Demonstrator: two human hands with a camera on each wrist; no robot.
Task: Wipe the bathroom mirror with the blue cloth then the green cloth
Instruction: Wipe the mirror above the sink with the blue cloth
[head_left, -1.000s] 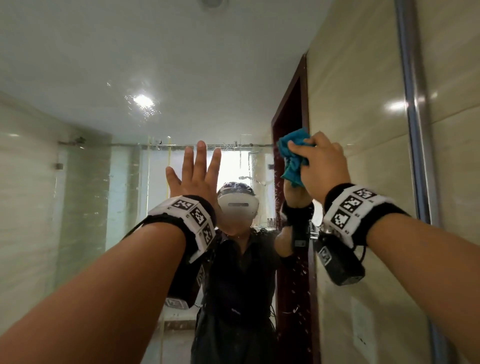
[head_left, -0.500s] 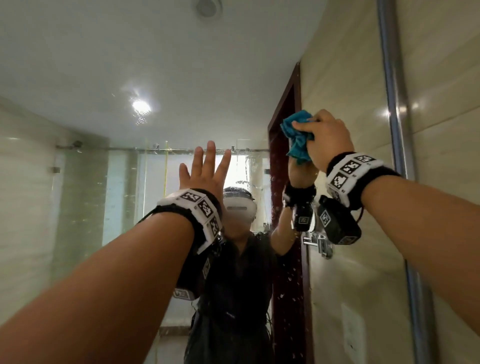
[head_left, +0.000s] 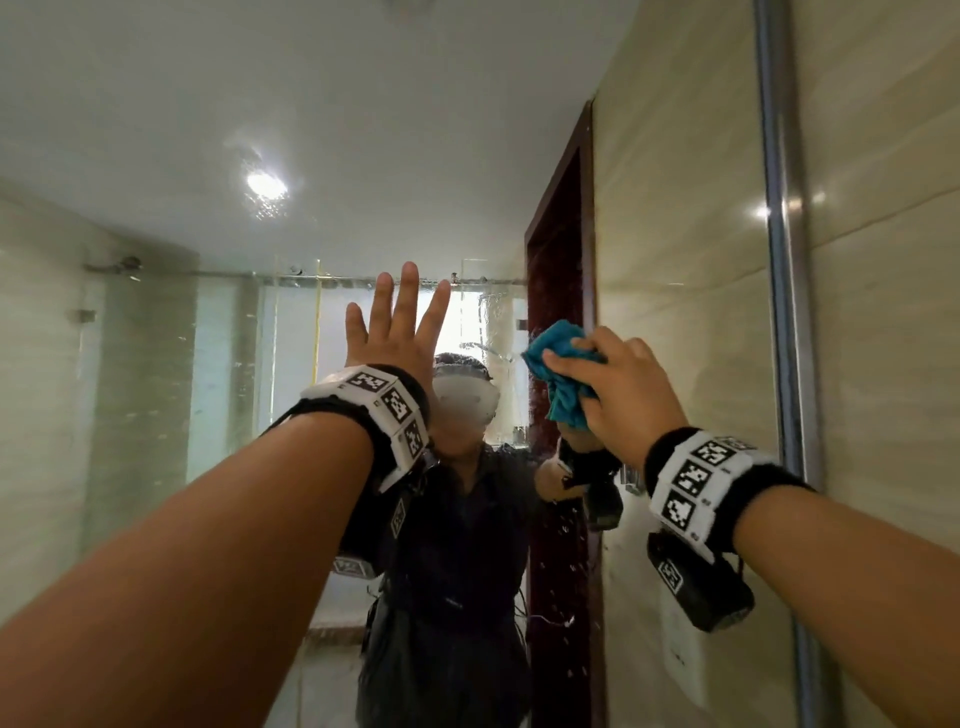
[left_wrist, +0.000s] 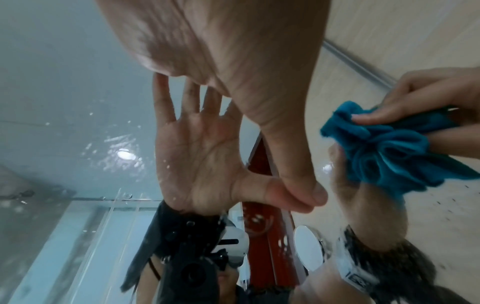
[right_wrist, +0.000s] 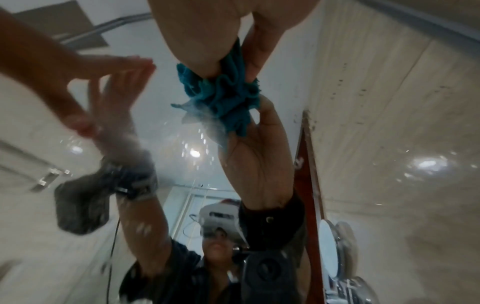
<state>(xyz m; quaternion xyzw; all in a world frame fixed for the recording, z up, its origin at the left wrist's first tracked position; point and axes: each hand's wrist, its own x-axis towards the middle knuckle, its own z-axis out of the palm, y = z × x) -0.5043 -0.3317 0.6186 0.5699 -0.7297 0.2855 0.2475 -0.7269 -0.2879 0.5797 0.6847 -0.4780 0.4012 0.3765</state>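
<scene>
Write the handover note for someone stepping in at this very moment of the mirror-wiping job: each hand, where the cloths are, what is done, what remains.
Left hand: open, fingers spread, flat on the mirror.
Right hand: grips the bunched blue cloth, pressed to the glass beside the reflected dark red door frame.
Green cloth: not in view.
Done: the blue pass is under way; how much is covered cannot be told.
Left: droplets and streaks show near the reflected ceiling light and lower down by the door frame. Finish with blue, then wipe with green.
</scene>
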